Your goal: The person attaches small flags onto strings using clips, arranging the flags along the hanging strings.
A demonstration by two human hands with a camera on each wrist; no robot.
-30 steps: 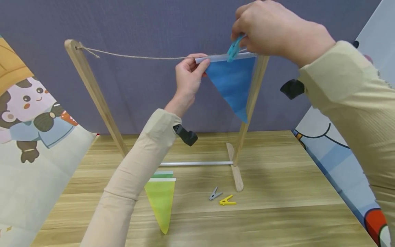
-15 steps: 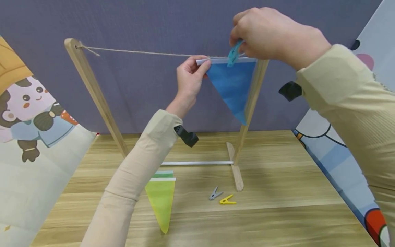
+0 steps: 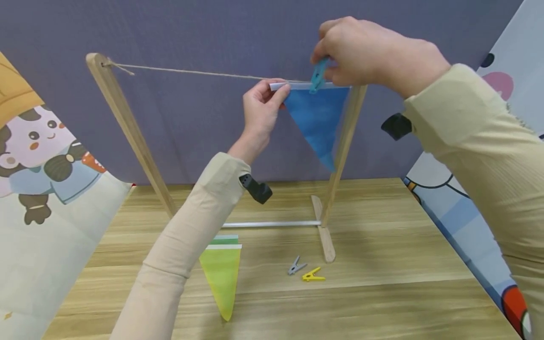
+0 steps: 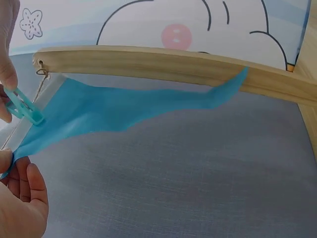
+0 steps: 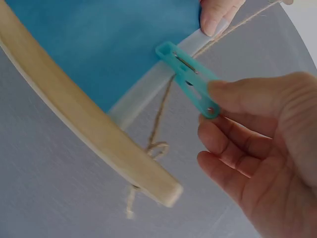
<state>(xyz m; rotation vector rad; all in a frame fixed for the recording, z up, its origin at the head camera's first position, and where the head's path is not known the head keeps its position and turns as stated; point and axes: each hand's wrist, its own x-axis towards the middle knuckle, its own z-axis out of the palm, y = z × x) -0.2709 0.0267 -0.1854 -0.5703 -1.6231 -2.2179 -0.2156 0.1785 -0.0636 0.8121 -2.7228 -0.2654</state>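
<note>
A blue triangular pennant (image 3: 318, 118) with a white top band hangs at the string (image 3: 191, 72), close to the right wooden post (image 3: 350, 127). My left hand (image 3: 261, 106) pinches the left end of its white band between thumb and fingers. Pinched in my right hand (image 3: 361, 52) is a turquoise clothespin (image 3: 318, 75). In the right wrist view the clothespin (image 5: 185, 74) lies across the white band and the string, its tip over the blue cloth. The left wrist view shows the pennant's pointed end (image 4: 228, 91) in front of the post.
A yellow pennant (image 3: 222, 274) lies on the wooden table (image 3: 382, 302), partly over a green one (image 3: 224, 240). A grey clothespin (image 3: 296, 266) and a yellow clothespin (image 3: 313, 275) lie nearby. The stand has a left post (image 3: 127, 123) and a white crossbar (image 3: 272, 224).
My right hand and the turquoise clothespin have moved down and slightly left. The string now slants down toward the right. My left hand keeps its pinch on the band.
</note>
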